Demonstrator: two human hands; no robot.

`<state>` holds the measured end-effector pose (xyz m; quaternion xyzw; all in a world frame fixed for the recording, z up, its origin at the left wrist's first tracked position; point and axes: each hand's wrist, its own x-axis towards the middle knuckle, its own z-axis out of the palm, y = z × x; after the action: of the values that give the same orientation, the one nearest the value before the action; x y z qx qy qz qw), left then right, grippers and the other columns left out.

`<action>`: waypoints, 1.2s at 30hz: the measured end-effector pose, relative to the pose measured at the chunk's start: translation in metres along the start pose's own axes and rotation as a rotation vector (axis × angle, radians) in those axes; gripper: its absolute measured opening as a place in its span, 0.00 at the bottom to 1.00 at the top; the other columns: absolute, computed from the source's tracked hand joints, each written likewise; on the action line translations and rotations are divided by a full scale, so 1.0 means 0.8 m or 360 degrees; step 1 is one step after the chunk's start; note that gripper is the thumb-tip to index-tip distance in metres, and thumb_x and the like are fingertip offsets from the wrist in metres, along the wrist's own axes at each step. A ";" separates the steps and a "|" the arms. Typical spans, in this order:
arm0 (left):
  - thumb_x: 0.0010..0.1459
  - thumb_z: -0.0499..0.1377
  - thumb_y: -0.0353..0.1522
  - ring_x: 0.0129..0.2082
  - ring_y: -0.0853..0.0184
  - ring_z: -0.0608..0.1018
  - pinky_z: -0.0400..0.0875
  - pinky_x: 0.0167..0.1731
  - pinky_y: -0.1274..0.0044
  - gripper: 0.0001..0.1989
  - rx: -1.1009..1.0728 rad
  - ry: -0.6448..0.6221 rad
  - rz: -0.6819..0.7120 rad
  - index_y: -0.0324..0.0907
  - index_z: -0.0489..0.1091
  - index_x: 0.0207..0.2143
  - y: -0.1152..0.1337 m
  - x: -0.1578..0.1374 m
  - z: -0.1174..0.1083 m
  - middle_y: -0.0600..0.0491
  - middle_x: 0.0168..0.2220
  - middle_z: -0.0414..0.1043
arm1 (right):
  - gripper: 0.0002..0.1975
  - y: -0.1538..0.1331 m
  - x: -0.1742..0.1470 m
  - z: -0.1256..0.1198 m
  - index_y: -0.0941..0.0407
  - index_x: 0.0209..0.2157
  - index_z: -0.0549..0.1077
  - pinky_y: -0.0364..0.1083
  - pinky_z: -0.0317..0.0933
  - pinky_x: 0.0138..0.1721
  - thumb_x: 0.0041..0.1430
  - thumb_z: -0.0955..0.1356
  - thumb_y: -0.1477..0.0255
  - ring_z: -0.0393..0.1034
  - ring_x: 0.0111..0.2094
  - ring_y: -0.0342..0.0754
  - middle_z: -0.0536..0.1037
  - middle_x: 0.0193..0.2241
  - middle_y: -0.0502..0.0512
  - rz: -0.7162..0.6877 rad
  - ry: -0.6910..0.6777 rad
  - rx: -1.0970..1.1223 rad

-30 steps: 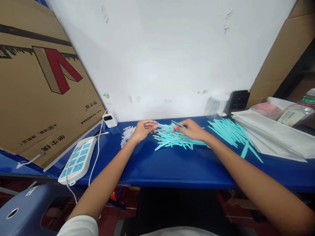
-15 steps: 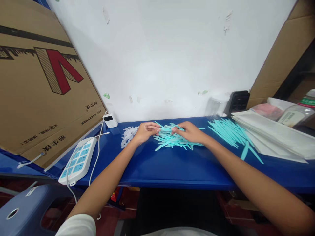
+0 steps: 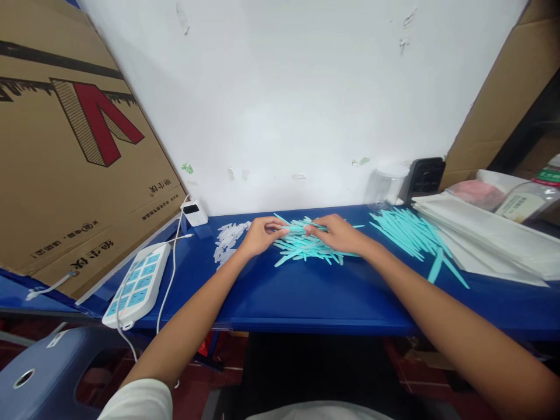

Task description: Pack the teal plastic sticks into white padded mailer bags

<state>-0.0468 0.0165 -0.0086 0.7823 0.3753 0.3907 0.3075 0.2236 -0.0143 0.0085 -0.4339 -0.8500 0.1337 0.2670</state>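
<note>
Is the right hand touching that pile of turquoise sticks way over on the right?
Apart. The head view shows blue table between the right hand and the right-hand pile of turquoise sticks.

On shiny blue tabletop (image 3: 306, 300): heap of slim turquoise sticks (image 3: 306, 251), between small whitish pieces (image 3: 228, 238) at left and second turquoise stick pile (image 3: 405, 233) at right; behind, flat white wall (image 3: 280, 105).
</note>
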 end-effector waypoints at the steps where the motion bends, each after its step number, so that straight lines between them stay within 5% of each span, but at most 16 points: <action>1: 0.59 0.67 0.45 0.43 0.57 0.83 0.76 0.42 0.71 0.18 0.0209 0.0034 0.0082 0.41 0.80 0.44 -0.001 0.001 -0.006 0.45 0.42 0.83 | 0.24 0.006 0.000 -0.002 0.55 0.35 0.82 0.45 0.50 0.31 0.72 0.60 0.57 0.67 0.28 0.47 0.78 0.28 0.54 0.0012 0.0016 -0.0153; 4: 0.62 0.65 0.43 0.46 0.57 0.81 0.72 0.47 0.69 0.16 0.0842 0.0153 0.0139 0.44 0.79 0.48 -0.008 0.001 -0.040 0.47 0.46 0.82 | 0.22 0.025 0.002 -0.009 0.56 0.34 0.80 0.46 0.52 0.33 0.73 0.59 0.63 0.71 0.35 0.51 0.79 0.37 0.61 0.0131 0.0067 -0.0556; 7: 0.64 0.64 0.39 0.39 0.57 0.81 0.71 0.41 0.70 0.12 0.1346 0.0174 -0.0143 0.43 0.80 0.45 -0.022 -0.004 -0.087 0.47 0.37 0.82 | 0.21 0.036 0.003 -0.019 0.56 0.34 0.78 0.46 0.53 0.34 0.74 0.59 0.64 0.73 0.37 0.52 0.80 0.39 0.63 0.0279 0.0158 -0.0678; 12: 0.62 0.65 0.38 0.37 0.57 0.79 0.69 0.39 0.71 0.09 0.1571 0.0119 -0.0422 0.43 0.80 0.40 -0.053 -0.011 -0.129 0.47 0.34 0.80 | 0.22 0.035 0.005 -0.022 0.54 0.36 0.77 0.47 0.51 0.30 0.74 0.59 0.58 0.73 0.33 0.53 0.81 0.32 0.59 0.0461 0.0232 -0.0582; 18: 0.63 0.63 0.37 0.51 0.54 0.76 0.69 0.51 0.68 0.12 0.1544 0.0041 -0.0192 0.43 0.80 0.47 -0.076 -0.005 -0.105 0.43 0.45 0.78 | 0.15 0.036 0.006 -0.006 0.54 0.46 0.76 0.45 0.54 0.31 0.67 0.66 0.59 0.75 0.37 0.52 0.82 0.38 0.57 0.0504 0.0242 -0.0446; 27: 0.63 0.62 0.35 0.43 0.54 0.78 0.70 0.44 0.69 0.06 0.1487 -0.0059 -0.0204 0.42 0.78 0.36 -0.087 0.003 -0.093 0.43 0.38 0.78 | 0.12 0.037 0.007 -0.005 0.55 0.38 0.77 0.46 0.53 0.32 0.67 0.65 0.64 0.73 0.36 0.52 0.82 0.36 0.58 0.0312 0.0284 -0.0458; 36: 0.58 0.56 0.23 0.48 0.52 0.77 0.69 0.51 0.65 0.14 0.1445 -0.0115 -0.0217 0.36 0.73 0.46 -0.088 -0.006 -0.081 0.36 0.47 0.75 | 0.13 0.031 0.006 -0.003 0.56 0.36 0.76 0.46 0.54 0.34 0.68 0.64 0.65 0.71 0.35 0.51 0.80 0.35 0.59 0.0247 0.0310 -0.0415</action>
<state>-0.1276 0.0621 -0.0318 0.8244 0.5482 0.1380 -0.0285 0.2394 0.0038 0.0008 -0.5400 -0.7943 -0.0002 0.2784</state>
